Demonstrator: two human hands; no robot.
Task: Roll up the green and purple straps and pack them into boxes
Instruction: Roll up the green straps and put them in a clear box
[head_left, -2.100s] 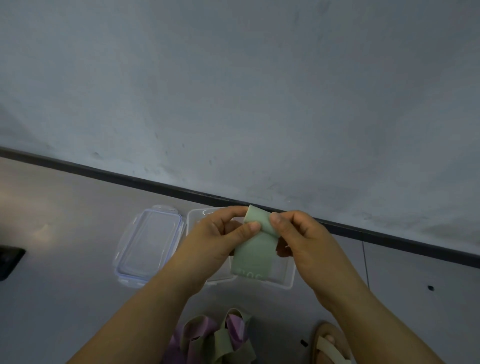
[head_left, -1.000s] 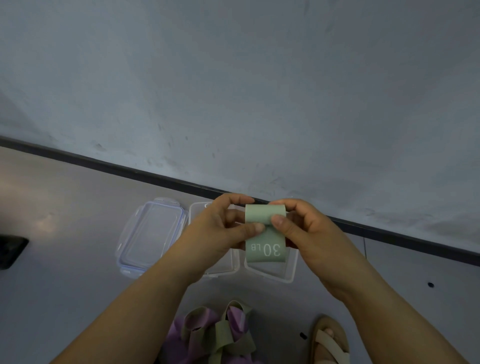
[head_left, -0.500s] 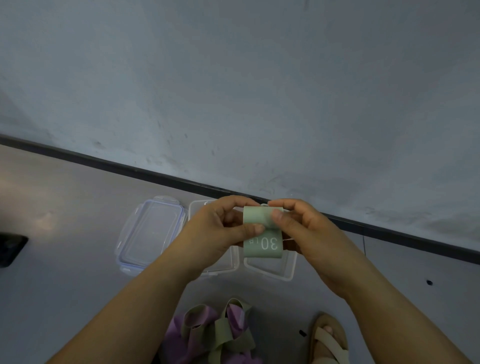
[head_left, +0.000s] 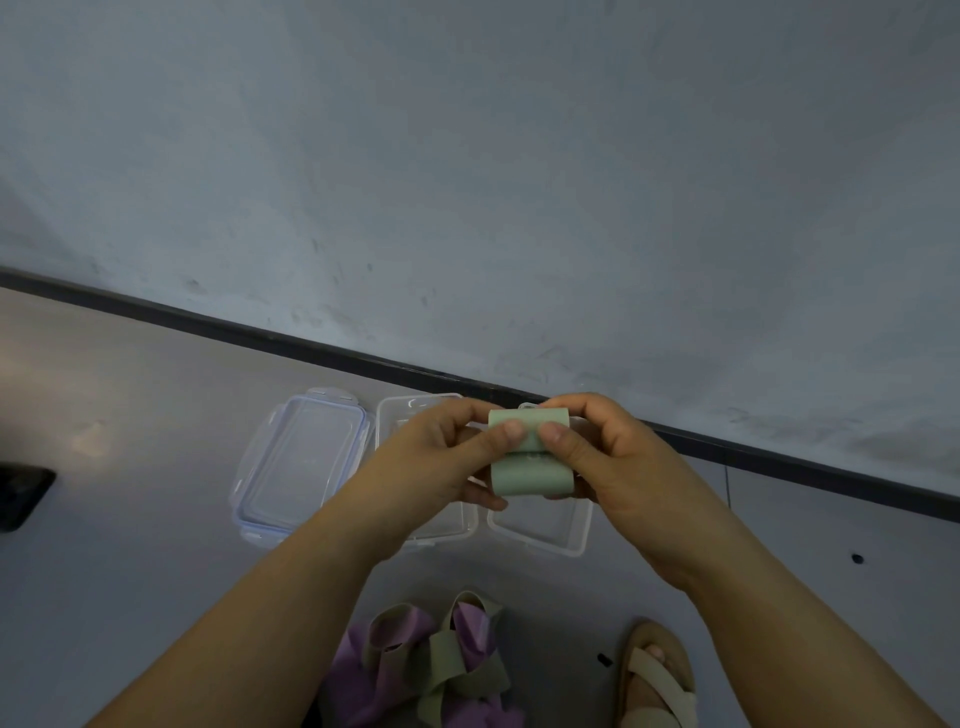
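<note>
Pinching green strap (head_left: 530, 470), left hand (head_left: 441, 462) and right hand (head_left: 613, 457).

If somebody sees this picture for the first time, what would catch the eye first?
First the half-rolled green strap in the middle of the view, pinched between the left hand and the right hand. Under it, on the grey floor, are two open clear boxes with a lid to their left. At the lower edge lies a pile of green and purple straps beside a sandalled foot.
</note>
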